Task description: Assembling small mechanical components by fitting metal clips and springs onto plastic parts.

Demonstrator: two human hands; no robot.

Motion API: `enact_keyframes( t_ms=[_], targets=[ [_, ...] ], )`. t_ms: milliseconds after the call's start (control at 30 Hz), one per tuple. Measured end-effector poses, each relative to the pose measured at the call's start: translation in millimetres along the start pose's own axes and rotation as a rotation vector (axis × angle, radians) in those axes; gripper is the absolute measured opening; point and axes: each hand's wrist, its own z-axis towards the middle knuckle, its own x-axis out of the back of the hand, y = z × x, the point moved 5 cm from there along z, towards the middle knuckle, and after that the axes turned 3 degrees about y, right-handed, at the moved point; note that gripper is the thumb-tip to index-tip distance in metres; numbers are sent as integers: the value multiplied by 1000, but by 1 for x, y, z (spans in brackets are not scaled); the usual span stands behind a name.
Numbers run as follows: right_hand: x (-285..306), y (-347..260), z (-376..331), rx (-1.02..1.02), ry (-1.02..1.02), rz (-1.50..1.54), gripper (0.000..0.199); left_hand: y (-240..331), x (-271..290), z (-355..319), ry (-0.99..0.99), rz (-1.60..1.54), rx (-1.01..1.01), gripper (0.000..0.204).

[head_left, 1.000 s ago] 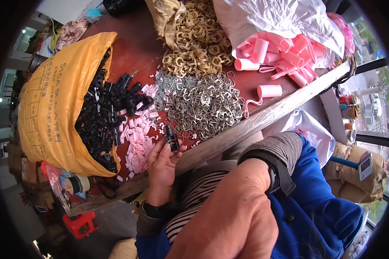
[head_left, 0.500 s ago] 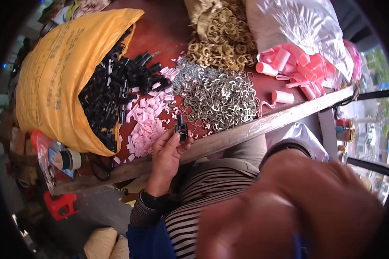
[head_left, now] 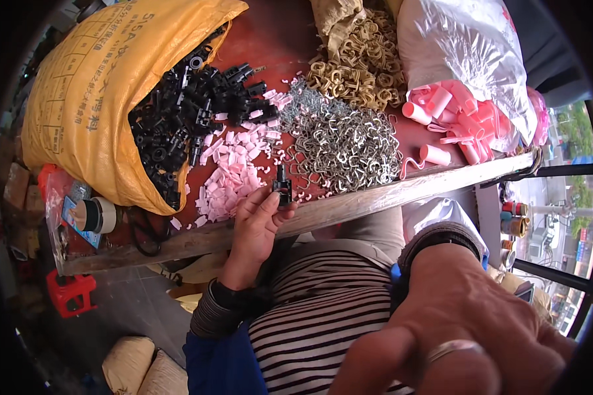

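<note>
My left hand (head_left: 258, 224) is closed on a small black plastic fitting (head_left: 282, 186), with the thumb and fingers pinching its wider lower end while a narrow stem points up. It hovers by the table's front edge, just beside a heap of pink plastic pieces (head_left: 229, 174). Very large and close to the camera, my right hand (head_left: 468, 316) fills the lower right, a ring on one finger. Its fingers bend toward the lower edge and their tips are out of sight, so anything in them is hidden. Silvery metal hooks (head_left: 352, 148) lie in a pile beyond the left hand.
A yellow woven sack (head_left: 79, 99) spills black fittings (head_left: 178, 112) onto the red table (head_left: 270, 39). Brass-coloured loops (head_left: 362, 66) and a silvery bag (head_left: 468, 46) with pink tubes (head_left: 464, 112) lie farther back. A wrapped wooden rail (head_left: 349, 209) edges the table. A red stool (head_left: 71, 293) stands lower left.
The view has shifted slightly. My right hand has moved lower and right, and shows more sharply. The left hand keeps its hold on the black fitting.
</note>
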Motion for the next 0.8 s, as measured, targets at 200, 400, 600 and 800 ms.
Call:
enact_keyframes(
  t_ms=[200, 400, 600, 800],
  targets=[
    [30, 19, -10, -19, 166, -144, 16, 1, -3, 5, 17, 21, -9, 22],
    [81, 19, -34, -15, 284, -306, 15, 1, -1, 8, 61, 11, 25, 24],
    [132, 123, -70, -318, 83, -1223, 15, 1, -4, 10, 32, 22, 16, 25],
    [145, 160, -64, -156, -33, -1677, 18, -1, -3, 8, 11, 11, 4, 22]
  ],
)
